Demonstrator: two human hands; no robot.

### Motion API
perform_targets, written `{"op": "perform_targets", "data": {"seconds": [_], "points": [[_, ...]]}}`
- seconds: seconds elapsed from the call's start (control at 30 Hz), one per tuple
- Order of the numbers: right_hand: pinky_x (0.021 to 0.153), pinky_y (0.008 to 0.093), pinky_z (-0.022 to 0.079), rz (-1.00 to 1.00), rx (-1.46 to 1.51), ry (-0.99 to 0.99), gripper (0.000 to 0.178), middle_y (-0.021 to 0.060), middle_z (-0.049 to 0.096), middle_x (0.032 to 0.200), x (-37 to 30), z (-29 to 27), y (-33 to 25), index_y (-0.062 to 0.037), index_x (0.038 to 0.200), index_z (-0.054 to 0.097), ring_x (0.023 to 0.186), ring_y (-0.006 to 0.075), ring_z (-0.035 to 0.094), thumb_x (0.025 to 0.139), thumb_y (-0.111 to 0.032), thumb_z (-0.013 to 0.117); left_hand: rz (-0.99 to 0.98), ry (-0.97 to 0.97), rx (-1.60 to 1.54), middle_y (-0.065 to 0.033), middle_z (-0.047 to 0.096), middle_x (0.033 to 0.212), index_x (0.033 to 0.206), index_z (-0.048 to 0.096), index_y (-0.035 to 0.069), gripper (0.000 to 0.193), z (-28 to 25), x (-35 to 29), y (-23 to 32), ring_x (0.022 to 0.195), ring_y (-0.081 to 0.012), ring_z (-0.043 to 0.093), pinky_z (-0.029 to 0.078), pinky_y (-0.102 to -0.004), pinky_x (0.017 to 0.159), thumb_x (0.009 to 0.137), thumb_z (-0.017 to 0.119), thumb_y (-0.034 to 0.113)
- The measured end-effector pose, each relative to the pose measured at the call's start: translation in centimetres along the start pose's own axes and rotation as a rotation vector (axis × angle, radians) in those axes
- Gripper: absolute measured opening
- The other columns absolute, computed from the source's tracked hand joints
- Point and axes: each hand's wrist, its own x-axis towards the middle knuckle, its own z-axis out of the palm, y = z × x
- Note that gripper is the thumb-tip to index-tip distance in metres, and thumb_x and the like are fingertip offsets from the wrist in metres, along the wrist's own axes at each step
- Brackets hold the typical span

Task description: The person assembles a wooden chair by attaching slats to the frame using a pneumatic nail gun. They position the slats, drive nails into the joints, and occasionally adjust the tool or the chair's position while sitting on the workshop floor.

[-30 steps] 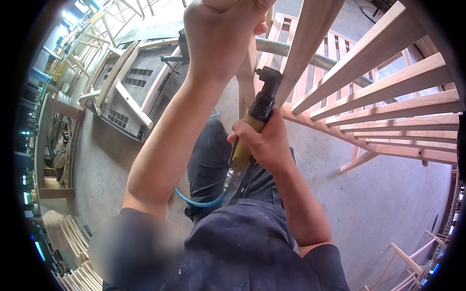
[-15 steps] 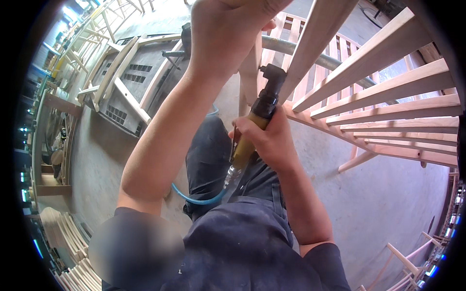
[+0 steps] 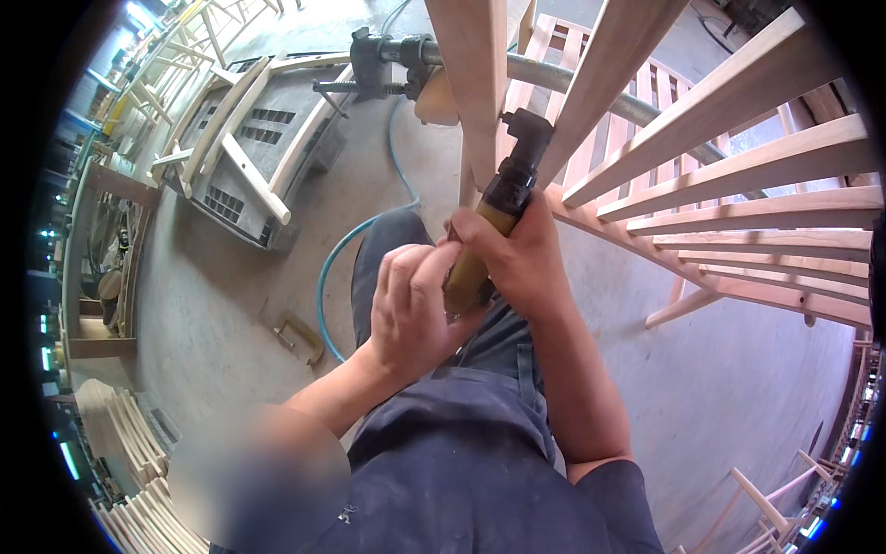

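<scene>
1. We find the right hand (image 3: pixel 528 258) wrapped firmly around the tool (image 3: pixel 471 277), thumb across the body. The tool lies within that grip, its black angled head (image 3: pixel 531 138) projecting ahead, away from the wearer.
2. We find the left hand (image 3: pixel 411 300) just left of and below the right grip, fingers curled against the tool's lower body. Whether it closes fully around the body, we cannot tell.
3. Ahead of the grip, the head stands just beside a post (image 3: pixel 472 55); contact cannot be confirmed. Slats (image 3: pixel 738 171) fan out to the right of the grip. A pipe (image 3: pixel 544 74) passes beyond the head.
4. To the left of the grip we note a blue hose (image 3: pixel 323 286) and, farther left and nearer the wearer, a C-clamp (image 3: pixel 309 334) on the floor. The tool's lower end is hidden by the left hand.
5. In our judgement, good handling calls for a steady right grip, the left hand supporting the lower end, fingers clear of the head, and the hose kept slack. The head should not knock the post.
6. Brands, labels, writing: we can read none on the tool or the wood.
</scene>
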Motion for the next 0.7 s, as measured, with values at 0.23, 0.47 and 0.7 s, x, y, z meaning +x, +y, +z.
{"op": "perform_targets", "data": {"seconds": [0.23,0.47,0.7], "points": [[0.065,0.0314,0.058,0.026,0.086,-0.027,0.028,0.0104,0.069,0.082,-0.1,0.3,-0.7,0.0025,0.101,0.052,0.074,0.0185,0.072,0.088,-0.012,0.072,0.214,0.015,-0.082,-0.0100,0.062,0.098,0.112,0.061,0.004,0.055,-0.4,1.4,-0.8,0.082,-0.0292,0.062,0.054,-0.0402,0.077,0.070,0.093,0.021],[0.065,0.0326,0.059,0.083,0.147,-0.028,0.041,0.0090,0.066,0.085,-0.6,0.4,-1.3,0.0016,0.115,0.043,0.075,0.0184,0.072,0.090,-0.011,0.074,0.113,0.013,-0.255,-0.0089,0.061,0.093,0.108,0.061,0.001,0.048,-3.9,5.0,-1.8,0.080,-0.0228,0.060,0.049,-0.0363,0.072,0.082,0.085,0.035],[0.068,0.0343,0.061,0.109,0.169,-0.033,0.036,0.0122,0.069,0.087,0.0,0.9,-1.4,0.0023,0.114,0.046,0.077,0.0215,0.074,0.090,-0.008,0.071,0.025,0.019,-0.951,-0.0089,0.063,0.112,0.130,0.056,-0.003,0.072,-5.6,22.4,-5.2,0.101,-0.0112,0.060,0.048,-0.0286,0.089,0.094,0.068,0.058]]}}
